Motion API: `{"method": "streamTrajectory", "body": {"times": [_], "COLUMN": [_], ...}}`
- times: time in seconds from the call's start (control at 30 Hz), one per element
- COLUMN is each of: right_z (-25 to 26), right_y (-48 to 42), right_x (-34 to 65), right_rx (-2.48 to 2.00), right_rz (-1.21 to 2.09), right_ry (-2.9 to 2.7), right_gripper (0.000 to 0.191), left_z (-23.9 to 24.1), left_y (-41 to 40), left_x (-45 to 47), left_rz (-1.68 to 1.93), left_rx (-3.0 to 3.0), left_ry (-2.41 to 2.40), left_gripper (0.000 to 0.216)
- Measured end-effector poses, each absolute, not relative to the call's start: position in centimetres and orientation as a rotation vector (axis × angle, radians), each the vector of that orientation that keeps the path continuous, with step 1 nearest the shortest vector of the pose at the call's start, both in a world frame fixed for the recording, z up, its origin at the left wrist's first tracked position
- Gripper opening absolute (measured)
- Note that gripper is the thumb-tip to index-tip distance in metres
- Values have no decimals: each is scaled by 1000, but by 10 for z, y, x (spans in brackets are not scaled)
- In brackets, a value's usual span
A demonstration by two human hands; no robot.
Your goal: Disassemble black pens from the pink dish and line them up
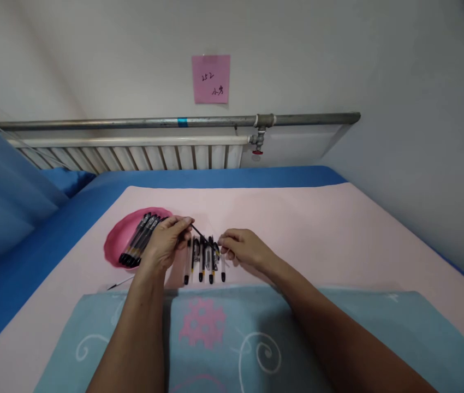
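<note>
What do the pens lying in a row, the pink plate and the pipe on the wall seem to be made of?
Pens in the row: clear plastic barrels, see-through, with black tips.
Pink plate: probably smooth plastic, judging by its soft sheen; ceramic is possible.
Pipe: bare grey metal, with a dull shine and a valve fitting.

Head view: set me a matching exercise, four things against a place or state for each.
1 note
2 plate
3 left hand
4 blanket

A grips a thin black rod
B stuck on the wall
C nearest the camera
D under a bunch of pens

Pairs: 1-B, 2-D, 3-A, 4-C
</note>
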State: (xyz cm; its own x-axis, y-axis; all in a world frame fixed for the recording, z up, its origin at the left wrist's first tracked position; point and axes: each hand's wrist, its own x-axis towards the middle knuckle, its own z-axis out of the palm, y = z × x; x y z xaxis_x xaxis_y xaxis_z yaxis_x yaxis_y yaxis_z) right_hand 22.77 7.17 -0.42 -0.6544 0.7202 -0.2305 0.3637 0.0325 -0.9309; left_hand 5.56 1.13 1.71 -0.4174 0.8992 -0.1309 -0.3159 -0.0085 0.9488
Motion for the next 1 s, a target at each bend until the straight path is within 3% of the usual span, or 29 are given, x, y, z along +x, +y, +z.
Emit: {"method": "streamTrajectory", "body": {"times": [0.07, 0.2, 0.47, 0.63, 0.8, 1.0], "right_z": [4, 13, -6, -21, -22, -23], "right_y": [70, 69, 85, 85, 85, 87], "right_x": [229, 231, 240, 238, 237, 234], "right_rx": [-956, -887, -1472, -1557, -1546, -1543], "right_rz": [1771, 1846, 1461, 1408, 1341, 1183], "right_ry": [-1966, -1947, -2137, -2190, -2257, -2316], "right_gripper": [19, 12, 6, 17, 10, 15], "left_z": [15, 11, 11, 7, 6, 9], "left_y": [13, 17, 16, 16, 17, 17], "left_x": [64, 77, 75, 76, 76, 79], "left_rz": [1527, 1489, 1419, 1343, 1401, 1412], "left_rx": [717, 745, 682, 736, 720, 687], "left_ry": [1291, 1297, 1445, 1411, 1386, 1369], "left_gripper": [23, 23, 31, 32, 27, 27]}}
